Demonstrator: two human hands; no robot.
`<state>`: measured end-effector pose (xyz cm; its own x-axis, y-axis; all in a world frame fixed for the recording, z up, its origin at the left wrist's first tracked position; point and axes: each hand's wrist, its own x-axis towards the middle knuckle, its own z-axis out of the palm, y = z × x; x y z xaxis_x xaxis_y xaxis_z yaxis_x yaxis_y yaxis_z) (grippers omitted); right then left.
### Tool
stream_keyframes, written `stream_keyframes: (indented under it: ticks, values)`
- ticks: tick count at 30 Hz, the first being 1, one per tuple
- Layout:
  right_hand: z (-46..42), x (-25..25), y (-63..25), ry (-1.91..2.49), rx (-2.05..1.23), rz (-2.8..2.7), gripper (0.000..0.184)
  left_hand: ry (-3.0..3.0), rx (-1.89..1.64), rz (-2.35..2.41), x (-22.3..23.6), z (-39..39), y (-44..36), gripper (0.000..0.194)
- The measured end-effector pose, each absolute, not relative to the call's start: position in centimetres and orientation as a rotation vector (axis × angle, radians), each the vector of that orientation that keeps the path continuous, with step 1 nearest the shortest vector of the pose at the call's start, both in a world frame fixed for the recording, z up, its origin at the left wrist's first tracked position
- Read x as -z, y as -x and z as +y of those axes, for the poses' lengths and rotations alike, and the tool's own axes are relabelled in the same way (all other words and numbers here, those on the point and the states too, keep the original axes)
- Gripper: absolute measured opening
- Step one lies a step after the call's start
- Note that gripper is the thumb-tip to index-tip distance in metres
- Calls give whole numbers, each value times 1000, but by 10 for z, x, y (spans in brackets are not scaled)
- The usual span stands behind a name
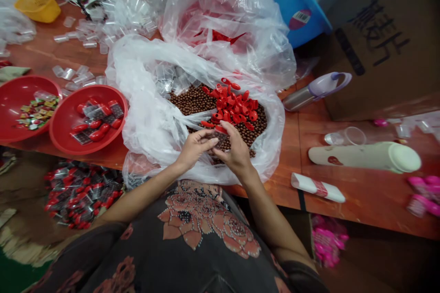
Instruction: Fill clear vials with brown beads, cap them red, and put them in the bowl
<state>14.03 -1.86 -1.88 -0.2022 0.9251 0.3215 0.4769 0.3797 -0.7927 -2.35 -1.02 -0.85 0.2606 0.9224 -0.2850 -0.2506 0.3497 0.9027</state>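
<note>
My left hand (194, 147) and my right hand (234, 150) meet over the near edge of a big clear plastic bag (144, 114). Together they pinch a small clear container (219, 138) filled with brown balls, with a red piece at its top. Both hands have their fingers closed on it. Inside the bag lie a heap of small brown balls (192, 99), a pile of red plastic caps (233, 105) and several empty clear containers (168, 78).
A red bowl (65, 123) at left holds filled containers; a second red bowl (10, 100) holds wrapped sweets. Behind stand another bag of red parts (227, 23), loose clear containers (85, 36) and a yellow basket (38, 5). A lying white flask (364, 157) and a mug (316, 89) are at right.
</note>
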Motion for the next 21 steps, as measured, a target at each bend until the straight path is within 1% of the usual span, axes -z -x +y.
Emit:
stream_keyframes:
  ticks: [5, 8, 12, 15, 16, 18, 20, 21]
  values:
    - [-26, 24, -134, 1267, -617, -1756, 65, -881, -952, 967, 9, -13, 25, 39]
    - [-29, 25, -129, 1285, -637, -1711, 67, -880, -951, 941, 6, -12, 27, 37]
    - [-27, 19, -127, 1288, -780, -1654, 72, -915, -909, 917, 1, -10, 29, 37]
    - [-23, 9, -132, 1211, -1042, -1569, 74, -906, -871, 941, 0, -11, 30, 38]
    - [-21, 6, -135, 1179, -1157, -1505, 69, -888, -864, 946, 0, -11, 30, 40]
    - [-18, -1, -140, 1153, -1304, -1336, 46, -853, -855, 940, 0, -11, 30, 45]
    - [-16, -4, -142, 1183, -1294, -1187, 27, -837, -841, 907, 0, -11, 30, 48]
    - [-15, -5, -141, 1204, -1255, -1140, 23, -835, -837, 886, -1, -10, 30, 50]
